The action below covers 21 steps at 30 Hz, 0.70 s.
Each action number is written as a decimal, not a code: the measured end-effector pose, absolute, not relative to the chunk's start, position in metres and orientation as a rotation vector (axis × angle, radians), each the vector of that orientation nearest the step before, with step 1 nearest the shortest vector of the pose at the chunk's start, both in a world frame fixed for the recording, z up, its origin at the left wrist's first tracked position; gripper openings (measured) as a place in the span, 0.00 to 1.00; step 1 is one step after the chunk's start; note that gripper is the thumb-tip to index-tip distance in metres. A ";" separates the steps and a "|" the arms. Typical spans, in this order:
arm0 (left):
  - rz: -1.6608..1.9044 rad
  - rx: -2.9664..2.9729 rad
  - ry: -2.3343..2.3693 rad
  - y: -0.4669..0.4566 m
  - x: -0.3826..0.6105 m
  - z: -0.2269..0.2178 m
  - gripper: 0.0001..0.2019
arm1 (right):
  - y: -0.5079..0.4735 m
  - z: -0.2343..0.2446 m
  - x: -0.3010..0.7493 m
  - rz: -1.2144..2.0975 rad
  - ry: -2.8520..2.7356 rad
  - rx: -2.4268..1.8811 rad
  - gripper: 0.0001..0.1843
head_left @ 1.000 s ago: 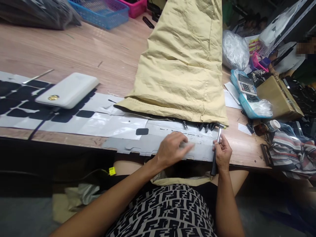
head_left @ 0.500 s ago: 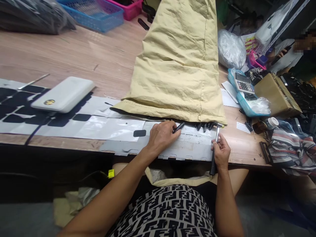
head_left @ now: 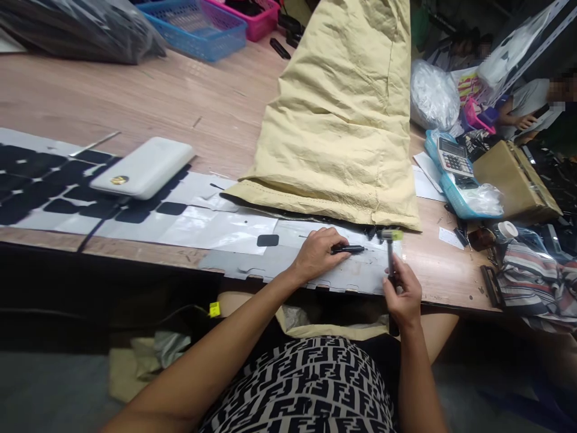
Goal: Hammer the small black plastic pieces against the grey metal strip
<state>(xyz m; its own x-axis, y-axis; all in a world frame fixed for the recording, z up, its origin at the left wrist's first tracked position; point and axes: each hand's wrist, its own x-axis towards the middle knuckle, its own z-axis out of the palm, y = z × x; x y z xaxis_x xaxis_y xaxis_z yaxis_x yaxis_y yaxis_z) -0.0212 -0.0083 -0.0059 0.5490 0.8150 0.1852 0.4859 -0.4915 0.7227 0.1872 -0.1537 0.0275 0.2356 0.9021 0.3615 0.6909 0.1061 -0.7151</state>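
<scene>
- Head view, lower middle: the left hand (head_left: 318, 252) has its fingers closed round a slim black piece (head_left: 354, 249), which points toward the right of the frame, at or just above the grey board (head_left: 252, 263).
- Right of it, the right hand (head_left: 404, 294) grips a small hammer (head_left: 390, 255) by the handle, head up, a yellow-green face toward the right edge.
- Upper middle: a large tan sack (head_left: 333, 144) lies on the table (head_left: 148, 90), its mouth toward the person; small dark pieces (head_left: 373, 232) show at that edge, while its inside is hidden.
- Top left: a grey plastic bag (head_left: 103, 30) wraps something dark.
- Top, left of centre: a blue basket (head_left: 228, 48) whose contents are unclear, and just beside it a pink basket (head_left: 267, 25) with dark items inside.
- Right: a light-blue tray (head_left: 466, 208) bears a calculator (head_left: 455, 161) and crumpled clear plastic (head_left: 484, 197).
- Beside the tray stands a brown box (head_left: 507, 180), contents hidden; below, a brown bottle (head_left: 481, 238) with a white cap (head_left: 508, 230) lies tilted.
- Upper right: a clear bag (head_left: 433, 96) bulges with pale plastic.
</scene>
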 end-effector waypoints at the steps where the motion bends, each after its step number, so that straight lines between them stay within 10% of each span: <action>1: 0.693 2.165 1.049 -0.008 -0.022 -0.006 0.08 | -0.155 0.031 0.181 0.298 -1.614 -1.603 0.30; 21: 0.725 2.170 1.052 -0.007 -0.019 -0.007 0.09 | -0.158 0.036 0.160 0.158 -1.825 -1.546 0.33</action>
<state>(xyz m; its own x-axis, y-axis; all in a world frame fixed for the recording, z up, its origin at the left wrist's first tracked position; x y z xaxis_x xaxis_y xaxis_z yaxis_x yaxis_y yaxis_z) -0.0191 -0.0070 -0.0073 0.5337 0.8202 0.2057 0.4838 -0.4957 0.7212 0.1601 -0.1575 0.0360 -0.0136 0.8969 0.4421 0.8077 0.2705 -0.5239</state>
